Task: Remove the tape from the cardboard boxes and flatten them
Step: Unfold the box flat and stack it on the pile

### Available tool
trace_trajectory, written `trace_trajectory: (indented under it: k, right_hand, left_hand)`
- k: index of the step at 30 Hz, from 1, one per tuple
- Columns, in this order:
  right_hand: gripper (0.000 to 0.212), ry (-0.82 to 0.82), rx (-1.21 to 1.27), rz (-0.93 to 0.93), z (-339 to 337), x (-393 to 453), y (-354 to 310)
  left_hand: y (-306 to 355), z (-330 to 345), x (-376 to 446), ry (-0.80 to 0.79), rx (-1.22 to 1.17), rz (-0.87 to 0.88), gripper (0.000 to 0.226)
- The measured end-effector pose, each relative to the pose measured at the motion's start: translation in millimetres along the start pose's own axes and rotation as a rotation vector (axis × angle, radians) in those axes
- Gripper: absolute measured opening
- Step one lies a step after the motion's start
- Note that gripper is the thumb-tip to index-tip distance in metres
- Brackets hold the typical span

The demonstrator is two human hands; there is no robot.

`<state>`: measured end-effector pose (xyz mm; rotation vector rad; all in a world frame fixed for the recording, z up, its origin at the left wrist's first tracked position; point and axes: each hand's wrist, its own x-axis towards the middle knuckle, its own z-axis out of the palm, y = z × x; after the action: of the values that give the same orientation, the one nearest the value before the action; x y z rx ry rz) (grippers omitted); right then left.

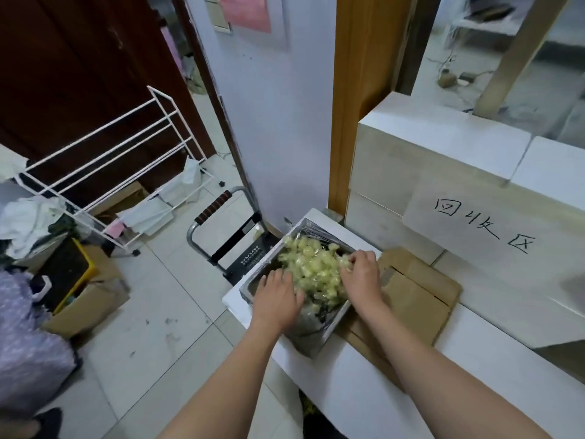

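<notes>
A metal tray (pixel 340 316) sits on the end of a white table (pixel 354 391). It holds a crumpled heap of yellowish clear tape (pixel 316 264). My left hand (pixel 277 291) lies flat on the left side of the heap, fingers fairly straight. My right hand (pixel 361 270) is on the right side of the heap, its fingertips curled into the tape. Flattened cardboard boxes (pixel 418 293) lie stacked on the table just right of the tray, partly under it.
A paper sign (pixel 484 229) with handwritten characters hangs on the tiled wall behind the table. A folding hand cart (pixel 221 236) leans by the wall left of the tray. On the floor at left stand an open cardboard box (pixel 91 302) and a white wire rack (pixel 110 172).
</notes>
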<state>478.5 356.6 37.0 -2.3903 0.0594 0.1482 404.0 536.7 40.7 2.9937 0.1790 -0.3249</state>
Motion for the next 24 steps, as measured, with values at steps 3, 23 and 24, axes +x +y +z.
trace_trajectory:
  k: [3, 23, 24]
  right_hand:
    - [0.024, -0.012, -0.079, -0.009, 13, 37, 4]
    - [0.023, -0.239, -0.325, 0.083, 47, 99, -2]
    - [0.022, -0.202, -0.294, 0.087, 46, 96, -4]
  left_hand:
    - [-5, 4, 28, -0.016, 0.012, 0.006, 0.050]
    - [-44, 12, 78, -0.092, 0.016, -0.019, 0.049]
    - [-45, 10, 77, -0.095, 0.018, -0.015, 0.049]
